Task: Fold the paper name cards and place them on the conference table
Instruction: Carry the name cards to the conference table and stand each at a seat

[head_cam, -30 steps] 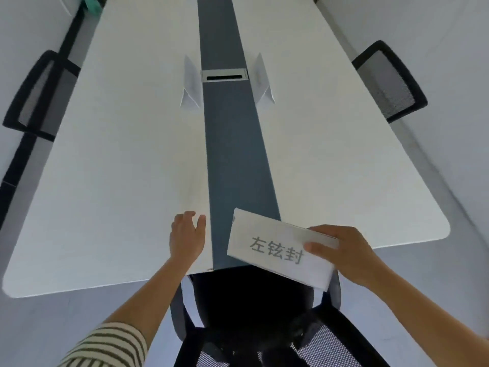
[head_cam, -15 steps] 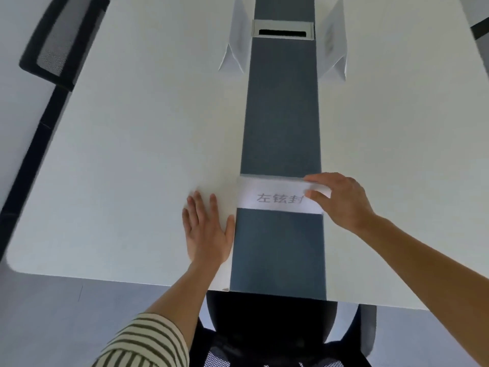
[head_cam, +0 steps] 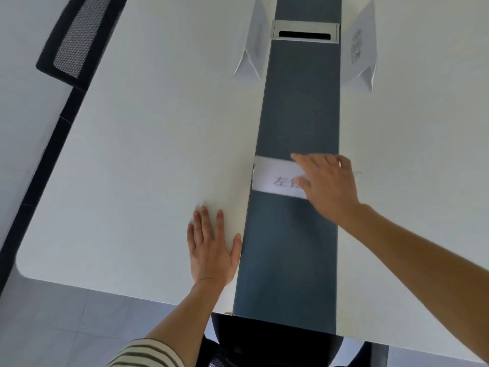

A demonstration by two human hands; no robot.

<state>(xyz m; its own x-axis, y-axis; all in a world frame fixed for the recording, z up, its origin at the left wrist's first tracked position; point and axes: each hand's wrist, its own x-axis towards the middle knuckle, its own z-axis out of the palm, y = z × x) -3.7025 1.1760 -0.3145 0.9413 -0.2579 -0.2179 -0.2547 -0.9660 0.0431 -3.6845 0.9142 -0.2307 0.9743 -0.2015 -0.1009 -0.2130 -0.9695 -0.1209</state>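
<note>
A white folded name card (head_cam: 274, 177) with printed characters stands across the dark centre strip (head_cam: 296, 247) of the white conference table (head_cam: 148, 160). My right hand (head_cam: 328, 186) hovers over the card's right half with fingers spread, hiding part of the print; I cannot tell whether it touches the card. My left hand (head_cam: 211, 247) lies flat and open on the table, left of the strip and nearer to me than the card. Two more folded cards stand farther up: one (head_cam: 251, 51) left of the strip, one (head_cam: 361, 49) right of it.
A metal cable hatch (head_cam: 304, 31) sits in the strip between the two far cards. A black mesh chair (head_cam: 76, 38) stands at the table's left side. Another black chair (head_cam: 272, 343) is tucked under the near edge, right below me.
My right hand has let go of the card's right end and opened its fingers above it. The card now stands on the strip. The left hand stays flat on the table.
</note>
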